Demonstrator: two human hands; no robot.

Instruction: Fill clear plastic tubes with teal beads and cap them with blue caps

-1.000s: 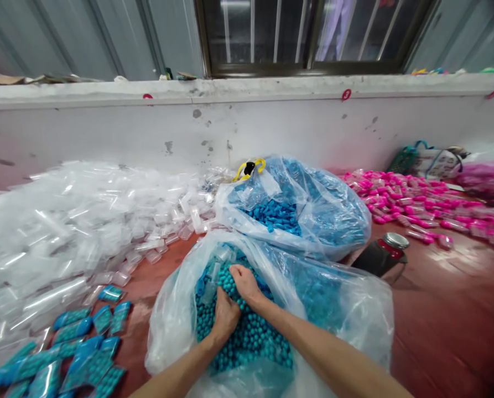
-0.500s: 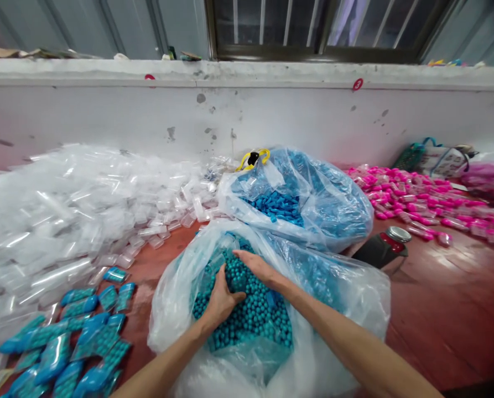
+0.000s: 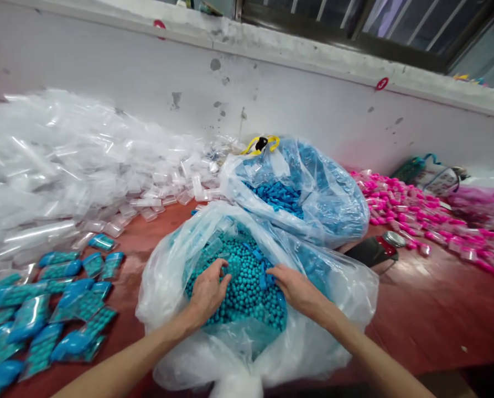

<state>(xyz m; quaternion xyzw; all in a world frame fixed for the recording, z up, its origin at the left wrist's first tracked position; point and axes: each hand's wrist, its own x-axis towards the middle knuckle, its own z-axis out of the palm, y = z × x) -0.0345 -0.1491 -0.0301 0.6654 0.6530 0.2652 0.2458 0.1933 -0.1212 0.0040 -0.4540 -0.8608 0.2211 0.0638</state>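
An open clear plastic bag (image 3: 164, 293) holds a heap of teal beads (image 3: 247, 298). Over the beads, my left hand (image 3: 209, 287) has its fingers curled around a small clear container (image 3: 232, 267) with teal beads showing through it; its outline is hard to make out. At the bag's right side, my right hand (image 3: 294, 287) has its fingertips together on a small blue cap (image 3: 265, 278) lying among the beads. More blue pieces show just above that hand.
Filled bead containers with blue ends (image 3: 31, 318) lie at left, below a large pile of clear empty containers (image 3: 84, 160). Behind sits a bag of blue caps (image 3: 325, 188). Pink-capped containers (image 3: 416, 210) and a silver-lidded jar (image 3: 391, 243) are on the right of the red tabletop (image 3: 429, 309).
My hands have moved apart: the right has come down and right to the blue pieces, while the left has shifted slightly left. The camera view has tilted and dipped.
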